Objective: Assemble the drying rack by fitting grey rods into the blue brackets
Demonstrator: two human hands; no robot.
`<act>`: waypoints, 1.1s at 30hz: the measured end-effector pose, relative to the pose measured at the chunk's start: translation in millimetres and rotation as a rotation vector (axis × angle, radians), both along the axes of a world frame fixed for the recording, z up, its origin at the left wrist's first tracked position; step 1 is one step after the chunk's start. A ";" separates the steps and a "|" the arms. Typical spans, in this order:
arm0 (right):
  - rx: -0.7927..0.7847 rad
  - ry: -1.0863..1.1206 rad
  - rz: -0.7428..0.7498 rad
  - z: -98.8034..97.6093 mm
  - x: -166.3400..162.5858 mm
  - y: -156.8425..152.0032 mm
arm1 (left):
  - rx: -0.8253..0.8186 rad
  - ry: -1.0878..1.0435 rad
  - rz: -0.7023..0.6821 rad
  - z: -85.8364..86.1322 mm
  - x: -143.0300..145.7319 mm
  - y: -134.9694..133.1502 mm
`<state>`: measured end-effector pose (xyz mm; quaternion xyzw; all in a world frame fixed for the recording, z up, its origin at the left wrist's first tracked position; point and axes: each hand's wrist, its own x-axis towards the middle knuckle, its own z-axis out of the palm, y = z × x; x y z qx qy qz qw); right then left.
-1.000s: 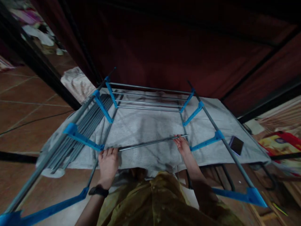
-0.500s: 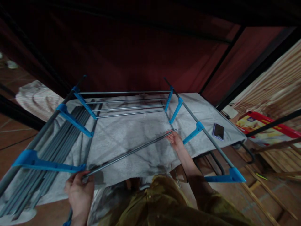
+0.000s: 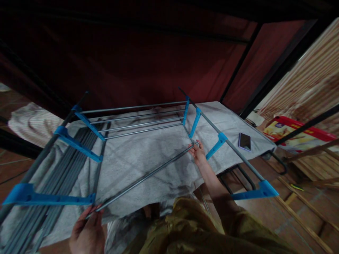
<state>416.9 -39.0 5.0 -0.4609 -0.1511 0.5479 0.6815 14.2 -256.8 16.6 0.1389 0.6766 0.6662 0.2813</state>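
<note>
A thin grey metal rod (image 3: 148, 175) slants across the front of a rack frame, its right end farther from me. My left hand (image 3: 88, 229) is closed on its near left end, just below a blue plastic bracket (image 3: 53, 198). Near the far right end, my right hand (image 3: 198, 152) pinches the rod between its fingers. The rack has grey side tubes (image 3: 209, 121) with blue brackets on both sides. Several crossbars (image 3: 143, 124) span the brackets at the back. Another blue bracket (image 3: 216, 146) stands just right of my right hand.
Several loose grey rods (image 3: 65, 173) lie in a bundle at left on the grey cloth (image 3: 159, 148). A phone (image 3: 244, 141) rests on the cloth at right. Beyond it are a red box (image 3: 299, 130) and a wooden frame (image 3: 304, 215) on the floor. Dark red fabric (image 3: 137, 60) hangs behind.
My view has shifted slightly. Both hands still hold the rod; its left end sits a little lower and farther left in view, and my right hand's fingers have shifted at the tip.
</note>
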 end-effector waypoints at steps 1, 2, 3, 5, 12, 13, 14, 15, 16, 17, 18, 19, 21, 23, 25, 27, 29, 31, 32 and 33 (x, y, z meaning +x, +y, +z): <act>-0.005 -0.006 -0.006 -0.8 -0.4 0.2 | 0.025 -0.056 0.012 1.7 0.0 -2.0; -0.015 -0.008 -0.018 -1.8 -0.3 0.5 | 0.048 -0.107 0.024 3.4 -0.3 -3.8; -0.027 -0.006 -0.031 -3.0 0.2 0.7 | 0.065 -0.150 0.030 5.1 -0.7 -5.3; -0.050 0.004 -0.047 -6.4 2.1 1.2 | 0.070 -0.199 0.032 7.8 -1.7 -6.7; -0.089 -0.028 -0.057 -23.3 4.3 2.5 | 0.075 -0.253 0.127 3.3 -7.4 2.8; -0.098 -0.035 -0.058 -25.5 3.8 2.2 | 0.080 -0.256 0.134 0.8 -8.1 4.5; -0.107 -0.042 -0.060 -27.7 3.3 1.8 | 0.088 -0.258 0.133 -2.0 -8.6 6.1; -0.114 -0.048 -0.062 -29.7 2.8 1.3 | 0.094 -0.256 0.134 -5.0 -8.7 7.7; -0.121 -0.056 -0.066 -31.6 2.2 0.7 | 0.097 -0.251 0.133 -8.3 -8.6 9.2; -0.125 -0.065 -0.071 -33.4 1.6 0.2 | 0.091 -0.243 0.135 -11.7 -8.2 10.8; -0.126 -0.074 -0.078 -35.1 0.9 -0.3 | 0.081 -0.233 0.130 -15.2 -7.7 12.5; -0.124 -0.084 -0.084 -36.6 0.0 -0.7 | 0.070 -0.220 0.120 -18.7 -7.2 14.3; -0.118 -0.102 -0.097 -39.2 -2.1 -1.3 | 0.054 -0.185 0.102 -25.0 -6.8 18.2; -0.113 -0.114 -0.107 -41.5 -5.0 -2.3 | 0.042 -0.140 0.098 -30.1 -7.3 22.1; -0.101 -0.127 -0.130 -44.0 -8.1 -3.9 | 0.027 -0.099 0.105 -33.9 -8.3 25.7; -0.057 -0.152 -0.163 -47.4 -10.8 -5.6 | 0.016 -0.075 0.108 -37.0 -9.0 28.3; -0.005 -0.186 -0.190 -51.8 -12.5 -7.0 | 0.015 -0.056 0.119 -39.9 -8.5 29.4; 0.023 -0.217 -0.194 -56.2 -12.8 -7.7 | 0.027 -0.026 0.129 -42.5 -6.9 29.2; 0.026 -0.230 -0.193 -58.0 -12.6 -7.8 | 0.033 -0.007 0.129 -43.7 -5.8 28.7; 0.028 -0.242 -0.191 -59.4 -12.2 -7.9 | 0.040 0.016 0.127 -44.6 -4.6 28.0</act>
